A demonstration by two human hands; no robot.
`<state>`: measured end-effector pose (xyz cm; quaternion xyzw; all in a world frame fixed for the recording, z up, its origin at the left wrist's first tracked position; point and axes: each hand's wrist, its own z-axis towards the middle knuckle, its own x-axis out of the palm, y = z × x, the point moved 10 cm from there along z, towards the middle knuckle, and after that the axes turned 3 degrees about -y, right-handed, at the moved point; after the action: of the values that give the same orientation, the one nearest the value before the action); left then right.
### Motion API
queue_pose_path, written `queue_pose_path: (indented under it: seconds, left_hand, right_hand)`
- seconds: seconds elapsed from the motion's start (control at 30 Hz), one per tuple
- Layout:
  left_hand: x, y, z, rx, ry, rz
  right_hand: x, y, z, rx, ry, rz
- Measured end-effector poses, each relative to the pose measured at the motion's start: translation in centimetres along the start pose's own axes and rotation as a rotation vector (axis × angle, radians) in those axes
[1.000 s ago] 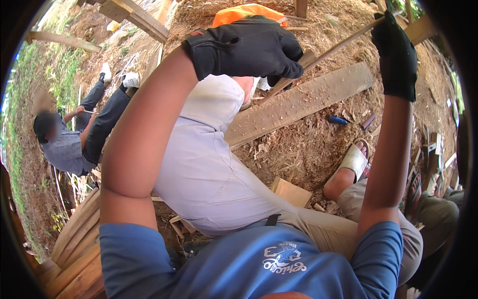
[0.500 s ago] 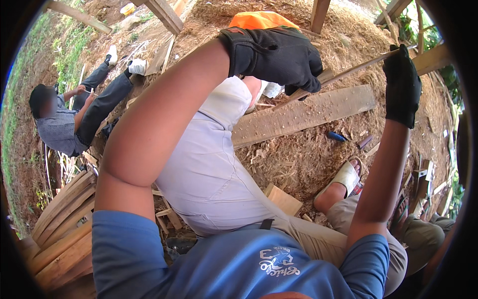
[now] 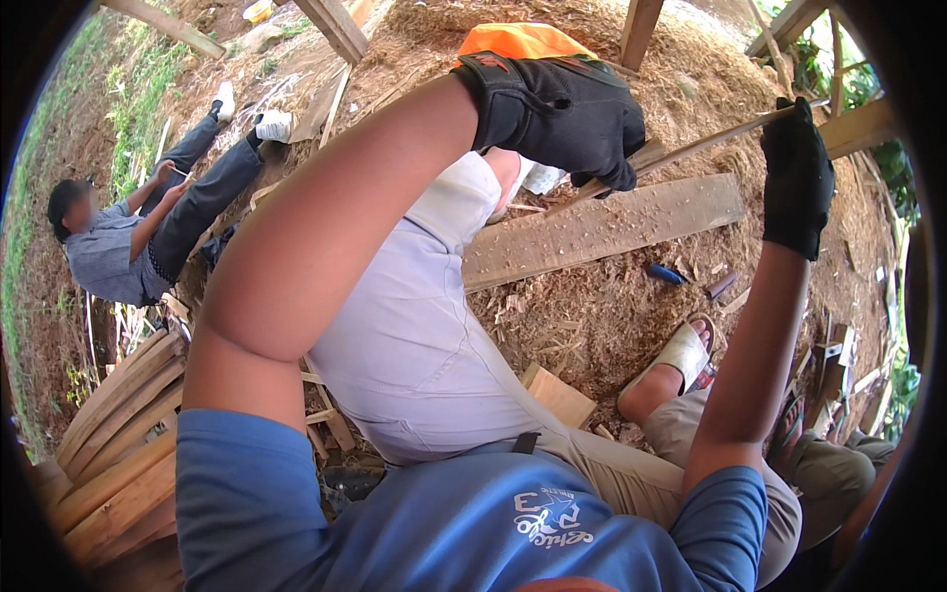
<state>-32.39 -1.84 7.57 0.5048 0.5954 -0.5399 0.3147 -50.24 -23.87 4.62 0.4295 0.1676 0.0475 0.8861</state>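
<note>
Both my hands wear black gloves. My left hand (image 3: 567,111) is closed, fingers curled down, over the near part of a long thin brown strip (image 3: 705,145) that looks like wood. A wider wooden piece (image 3: 647,154) shows beside those fingertips; the glove hides how it is held. Out to the right, my right hand (image 3: 795,178) is wrapped round the strip's far end, whose thin tip pokes out past the fingers. The strip slants up from left to right above a thick plank (image 3: 651,219) strewn with small shavings.
Right of the plank, a blue-handled tool (image 3: 666,273) and a brown cylindrical piece (image 3: 721,285) lie on shavings. An orange cloth or bag (image 3: 523,39) sits beyond my left hand. Stacked timber (image 3: 118,414) is at lower left, a wood block (image 3: 558,395) near my legs. Another person (image 3: 118,247) sits at left.
My left hand has shifted slightly right along the strip; my right hand is nearly where it was, still gripping the end. At left, the seated person's head and hands have moved a little.
</note>
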Motion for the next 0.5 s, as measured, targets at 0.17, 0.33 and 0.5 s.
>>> queue_pose_path:
  seconds: [0.17,0.33,0.5]
  left_hand:
    - [0.0,0.3,0.1,0.048,-0.05,0.044]
    - [0.1,0.4,0.6,0.046,-0.039,0.073]
    - [-0.8,1.8,-0.3,-0.034,-0.045,0.074]
  right_hand:
    - [1.1,-2.2,-0.5,0.363,-0.067,0.523]
    - [1.0,-2.8,-0.5,0.436,-0.104,0.706]
    - [2.0,2.2,-1.9,0.416,-0.192,0.395]
